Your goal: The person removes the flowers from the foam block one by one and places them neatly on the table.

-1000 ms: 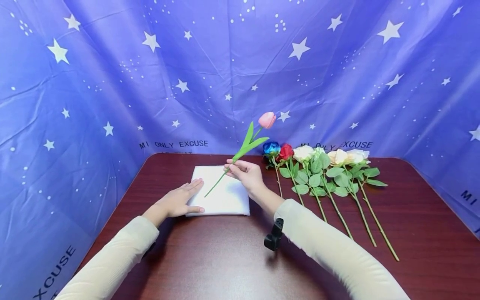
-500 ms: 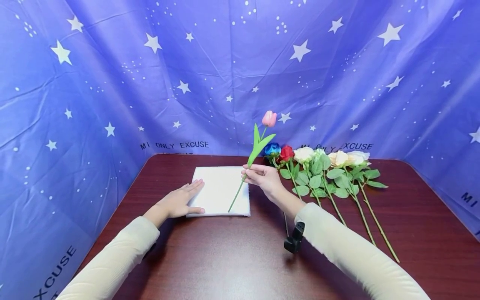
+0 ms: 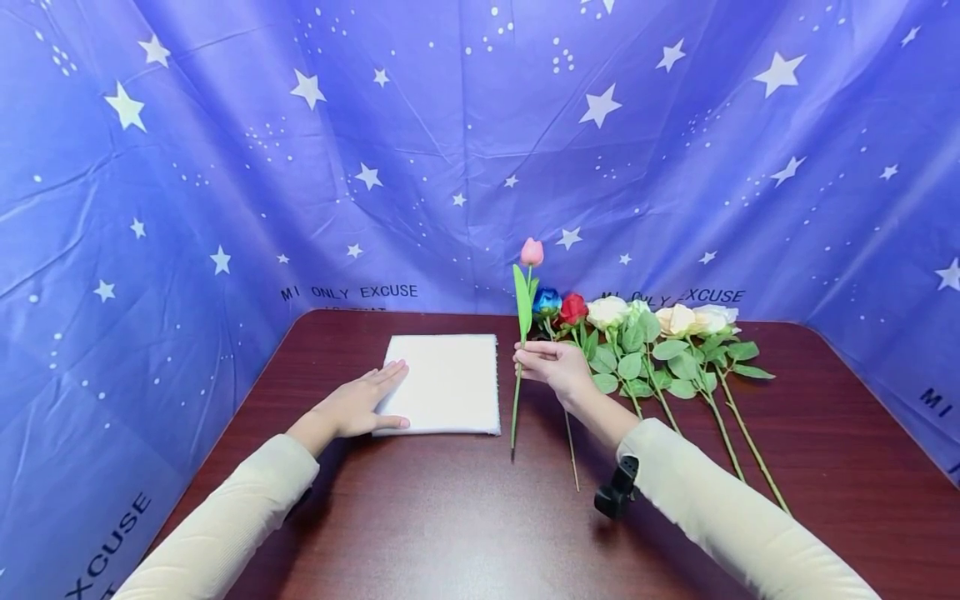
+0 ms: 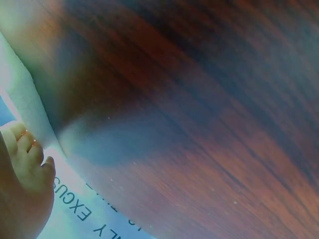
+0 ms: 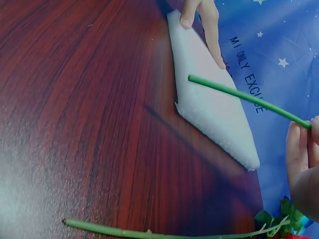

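My right hand [image 3: 555, 371] pinches the green stem of a pink tulip [image 3: 532, 252], which stands nearly upright above the table between a white foam block [image 3: 450, 387] and a row of roses. In the right wrist view the tulip stem [image 5: 249, 98] crosses in front of the foam block [image 5: 214, 112], its lower end hanging free. My left hand [image 3: 360, 402] rests with straight fingers on the left side of the foam block. Only the edge of the left hand [image 4: 30, 179] shows in the left wrist view.
To the right lie a blue rose [image 3: 548, 301], a red rose [image 3: 572, 308], a white rose [image 3: 607, 312] and several pale ones with leafy stems. They lie on the dark wooden table [image 3: 420, 517]. A blue star-patterned cloth [image 3: 465, 125] hangs behind.
My right hand has moved right, carrying the tulip off the foam block. The tulip has turned from a slant to nearly upright. My left hand has stayed in place.
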Motion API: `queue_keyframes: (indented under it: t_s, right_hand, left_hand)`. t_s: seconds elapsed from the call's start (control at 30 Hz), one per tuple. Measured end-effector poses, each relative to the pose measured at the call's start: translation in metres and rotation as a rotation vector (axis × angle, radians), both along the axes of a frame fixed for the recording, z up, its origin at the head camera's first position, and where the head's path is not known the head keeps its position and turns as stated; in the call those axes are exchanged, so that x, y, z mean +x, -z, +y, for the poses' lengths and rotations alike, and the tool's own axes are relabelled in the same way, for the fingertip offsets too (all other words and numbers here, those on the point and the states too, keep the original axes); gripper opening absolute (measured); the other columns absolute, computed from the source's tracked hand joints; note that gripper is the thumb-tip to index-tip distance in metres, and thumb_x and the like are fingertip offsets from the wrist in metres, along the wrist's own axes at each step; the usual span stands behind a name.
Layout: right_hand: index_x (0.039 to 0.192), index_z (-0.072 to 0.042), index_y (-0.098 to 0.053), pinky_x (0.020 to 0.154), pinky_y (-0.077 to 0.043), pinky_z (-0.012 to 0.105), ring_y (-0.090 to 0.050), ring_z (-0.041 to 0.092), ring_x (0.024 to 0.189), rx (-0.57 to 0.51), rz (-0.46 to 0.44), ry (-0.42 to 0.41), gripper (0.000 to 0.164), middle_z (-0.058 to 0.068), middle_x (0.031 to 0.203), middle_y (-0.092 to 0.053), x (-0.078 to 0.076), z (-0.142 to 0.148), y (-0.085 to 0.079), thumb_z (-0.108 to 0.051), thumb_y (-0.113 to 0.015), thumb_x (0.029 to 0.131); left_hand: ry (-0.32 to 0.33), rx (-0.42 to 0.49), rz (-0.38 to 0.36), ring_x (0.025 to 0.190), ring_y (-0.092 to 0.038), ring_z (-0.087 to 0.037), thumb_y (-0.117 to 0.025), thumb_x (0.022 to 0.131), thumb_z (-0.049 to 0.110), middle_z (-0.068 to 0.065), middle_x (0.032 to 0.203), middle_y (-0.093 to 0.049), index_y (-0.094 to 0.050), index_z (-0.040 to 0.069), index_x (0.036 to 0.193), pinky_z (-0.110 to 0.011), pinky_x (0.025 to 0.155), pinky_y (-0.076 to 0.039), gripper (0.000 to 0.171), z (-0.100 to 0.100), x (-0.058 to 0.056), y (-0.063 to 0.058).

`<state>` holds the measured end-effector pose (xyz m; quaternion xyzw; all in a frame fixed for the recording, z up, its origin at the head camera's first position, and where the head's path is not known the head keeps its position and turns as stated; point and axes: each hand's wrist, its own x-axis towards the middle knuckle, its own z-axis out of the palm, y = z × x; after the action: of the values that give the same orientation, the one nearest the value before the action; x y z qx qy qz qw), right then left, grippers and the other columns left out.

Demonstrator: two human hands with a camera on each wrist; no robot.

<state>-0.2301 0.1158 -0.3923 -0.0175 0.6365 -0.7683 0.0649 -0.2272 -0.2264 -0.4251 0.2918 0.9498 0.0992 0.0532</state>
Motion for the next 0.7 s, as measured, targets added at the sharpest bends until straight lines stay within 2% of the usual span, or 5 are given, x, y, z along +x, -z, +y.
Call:
queue_keyframes:
  t_s: [0.33,0.7]
  right_hand:
    - [0.124,0.023,-0.05,0.071,-0.06,0.026,-0.071,0.008,0.069,0.004,-0.066,0.004,0.042,-0.004,0.074,-0.074,0.001,0.008,0.007,0.01,-0.062,0.086]
    - [0.117,0.021,-0.056,0.07,-0.06,0.026,-0.071,0.008,0.067,0.092,-0.091,0.037,0.037,-0.004,0.08,-0.074,0.002,0.014,0.017,0.009,-0.066,0.084]
  left_hand:
    - [0.0,0.008,-0.001,0.148,-0.025,-0.028,-0.059,0.084,0.063,-0.012,0.16,-0.024,-0.026,0.006,0.152,-0.047,0.121,-0.023,0.095,-0.002,0.0,0.002]
    - [-0.038,0.056,-0.026,0.148,-0.026,-0.03,-0.063,0.08,0.064,-0.012,0.16,-0.026,-0.028,0.007,0.151,-0.049,0.121,-0.023,0.097,-0.007,-0.001,0.0]
